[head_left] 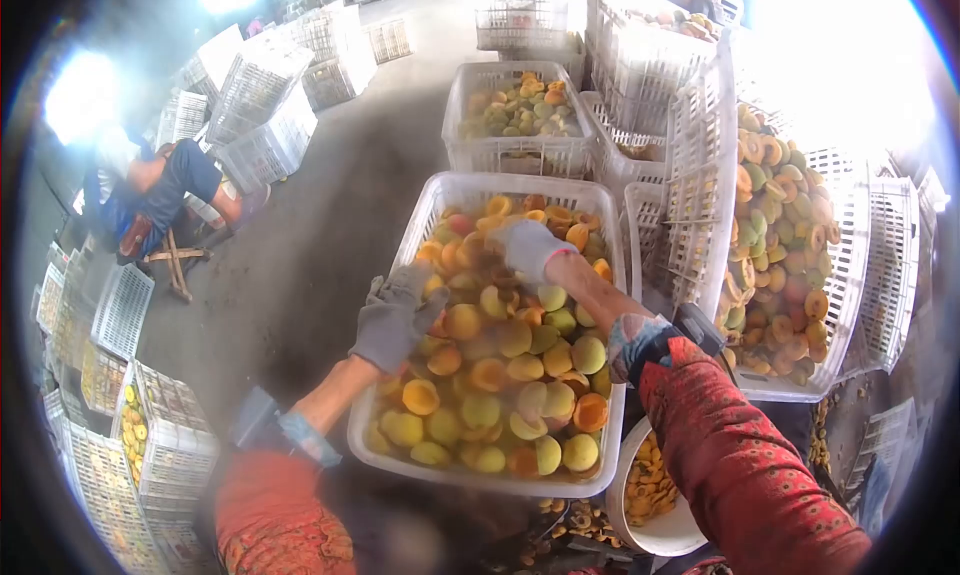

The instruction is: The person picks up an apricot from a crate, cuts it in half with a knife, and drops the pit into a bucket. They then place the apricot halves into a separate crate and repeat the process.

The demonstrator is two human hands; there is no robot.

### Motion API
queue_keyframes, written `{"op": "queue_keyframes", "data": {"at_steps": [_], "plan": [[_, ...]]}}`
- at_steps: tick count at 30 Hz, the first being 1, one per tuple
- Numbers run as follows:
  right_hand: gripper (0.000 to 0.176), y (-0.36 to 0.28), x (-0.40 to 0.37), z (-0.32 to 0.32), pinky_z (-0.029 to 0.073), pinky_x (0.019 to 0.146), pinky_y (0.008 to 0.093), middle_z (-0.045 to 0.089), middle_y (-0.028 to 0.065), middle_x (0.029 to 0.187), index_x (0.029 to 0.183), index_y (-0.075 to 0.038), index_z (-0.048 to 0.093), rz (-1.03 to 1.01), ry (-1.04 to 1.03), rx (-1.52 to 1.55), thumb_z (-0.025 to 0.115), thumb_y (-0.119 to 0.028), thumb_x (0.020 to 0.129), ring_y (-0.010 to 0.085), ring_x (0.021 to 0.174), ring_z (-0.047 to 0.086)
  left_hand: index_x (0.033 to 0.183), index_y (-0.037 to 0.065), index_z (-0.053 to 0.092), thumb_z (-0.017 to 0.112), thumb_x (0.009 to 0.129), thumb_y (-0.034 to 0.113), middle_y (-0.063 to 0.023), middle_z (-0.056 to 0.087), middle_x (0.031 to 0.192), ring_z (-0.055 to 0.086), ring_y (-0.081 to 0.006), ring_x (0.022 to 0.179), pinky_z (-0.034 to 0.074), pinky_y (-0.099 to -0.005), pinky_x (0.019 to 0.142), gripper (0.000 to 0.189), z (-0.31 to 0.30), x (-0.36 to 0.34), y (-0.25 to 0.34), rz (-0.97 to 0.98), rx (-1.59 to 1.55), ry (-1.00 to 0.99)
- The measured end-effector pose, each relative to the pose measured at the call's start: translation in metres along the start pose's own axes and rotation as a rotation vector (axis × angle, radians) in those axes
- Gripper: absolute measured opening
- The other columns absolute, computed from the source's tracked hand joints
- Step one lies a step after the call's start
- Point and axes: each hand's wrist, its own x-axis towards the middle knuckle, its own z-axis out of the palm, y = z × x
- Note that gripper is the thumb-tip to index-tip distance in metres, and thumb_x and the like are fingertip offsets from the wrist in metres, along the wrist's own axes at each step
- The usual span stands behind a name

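A white plastic crate (612, 400) full of yellow, green and orange apricot-like fruit (483, 410) stands right in front of me. Many pieces are halves, some showing an orange hollow where the pit sat. My left hand (395, 320), in a grey glove, rests at the crate's left side, fingers apart and touching the fruit near the rim. Over the far part of the same crate reaches my right hand (530, 250), also gloved; its fingers point down among the fruit and are blurred, so any hold is hidden.
A white bucket (678, 537) of brown-orange pits stands at the near right. Another fruit crate (520, 157) lies beyond mine. At right a large tilted crate (835, 350) holds fruit halves. Stacked crates (180, 455) line the left; a person (160, 190) sits farther back.
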Motion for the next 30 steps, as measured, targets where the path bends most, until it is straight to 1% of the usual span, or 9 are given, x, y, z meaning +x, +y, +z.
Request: {"op": "queue_keyframes", "data": {"at_steps": [3, 6, 11, 15, 18, 24, 26, 28, 30], "plan": [[0.027, 0.022, 0.017, 0.024, 0.049, 0.085, 0.0402, 0.064, 0.015, 0.108, 0.102, -0.011, 0.066, 0.134, 0.288, 0.269, 0.063, -0.015, 0.076, 0.0351, 0.099, 0.06, 0.134, 0.006, 0.044, 0.047, 0.094, 0.036, -0.0198, 0.045, 0.136, 0.041, -0.0327, 0.129, 0.027, -0.0463, 0.108, 0.05, 0.009, -0.003, 0.007, 0.032, 0.005, 0.138], [0.02, 0.022, 0.031, 0.003, 0.05, 0.08, 0.0416, 0.067, 0.0154, 0.098, 0.095, -0.01, 0.068, 0.294, 0.302, 0.296, 0.063, -0.019, 0.077, 0.037, 0.091, 0.062, 0.134, 0.005, 0.044, 0.052, 0.092, 0.035, -0.02, 0.043, 0.138, 0.039, -0.0331, 0.131, 0.027, -0.0469, 0.108, 0.052, 0.026, 0.002, 0.007, 0.299, 0.37, -0.179], [0.019, 0.007, -0.005, -0.038, 0.05, 0.08, 0.0433, 0.067, 0.0196, 0.087, 0.093, -0.012, 0.069, 0.673, 0.28, -0.051, 0.056, -0.023, 0.084, 0.0356, 0.086, 0.064, 0.133, 0.003, 0.044, 0.063, 0.083, 0.032, -0.0223, 0.045, 0.133, 0.048, -0.0352, 0.121, 0.039, -0.0484, 0.097, 0.06, 0.029, 0.046, 0.019, 0.372, 0.047, 0.036], [0.02, 0.005, -0.016, 0.0, 0.049, 0.081, 0.0436, 0.064, 0.0233, 0.093, 0.098, -0.012, 0.067, 0.492, 0.247, 0.004, 0.056, -0.019, 0.083, 0.0372, 0.087, 0.063, 0.128, 0.007, 0.049, 0.056, 0.087, 0.025, -0.0183, 0.06, 0.113, 0.052, -0.0359, 0.113, 0.044, -0.0406, 0.093, 0.045, 0.028, 0.1, -0.006, 0.364, 0.172, -0.19], [0.024, -0.012, -0.003, 0.011, 0.049, 0.081, 0.0444, 0.057, 0.0247, 0.104, 0.105, -0.013, 0.064, 0.374, 0.36, -0.029, 0.057, -0.015, 0.082, 0.0395, 0.089, 0.061, 0.127, 0.005, 0.048, 0.054, 0.088, 0.028, -0.0226, 0.062, 0.108, 0.058, -0.0365, 0.105, 0.047, -0.041, 0.088, 0.046, 0.064, 0.134, -0.037, 0.082, -0.037, -0.134], [0.025, 0.02, 0.036, -0.012, 0.051, 0.078, 0.0424, 0.057, 0.0234, 0.105, 0.105, -0.011, 0.063, 0.38, 0.299, -0.134, 0.058, -0.013, 0.08, 0.0387, 0.09, 0.061, 0.106, 0.001, 0.06, 0.049, 0.089, 0.018, -0.0213, 0.064, 0.101, 0.063, -0.035, 0.091, 0.05, -0.0448, 0.078, 0.026, 0.048, 0.155, -0.017, -0.215, -0.233, 0.311], [0.025, 0.027, 0.033, -0.039, 0.053, 0.08, 0.0419, 0.059, 0.019, 0.116, 0.106, -0.003, 0.064, 0.637, -0.093, -0.051, 0.054, -0.012, 0.085, 0.0362, 0.095, 0.063, 0.102, 0.002, 0.061, 0.049, 0.088, 0.018, -0.0203, 0.064, 0.099, 0.063, -0.035, 0.091, 0.05, -0.045, 0.078, 0.023, 0.035, 0.156, -0.003, -0.184, -0.132, 0.287], [0.024, 0.037, 0.012, -0.031, 0.053, 0.077, 0.0415, 0.063, 0.0185, 0.101, 0.103, -0.006, 0.066, 0.554, 0.027, -0.107, 0.058, -0.014, 0.082, 0.0351, 0.09, 0.064, 0.098, 0.003, 0.062, 0.05, 0.088, 0.018, -0.0193, 0.064, 0.098, 0.063, -0.0349, 0.09, 0.049, -0.0452, 0.077, 0.021, 0.026, 0.149, 0.004, -0.168, -0.036, 0.268], [0.024, 0.045, -0.005, -0.031, 0.052, 0.074, 0.041, 0.067, 0.018, 0.085, 0.1, -0.009, 0.068, 0.479, 0.148, -0.179, 0.061, -0.016, 0.078, 0.0339, 0.086, 0.065, 0.093, 0.006, 0.064, 0.052, 0.086, 0.017, -0.017, 0.063, 0.096, 0.062, -0.0352, 0.089, 0.049, -0.0456, 0.076, 0.018, 0.021, 0.14, 0.01, 0.224, 0.032, -0.023]]}}
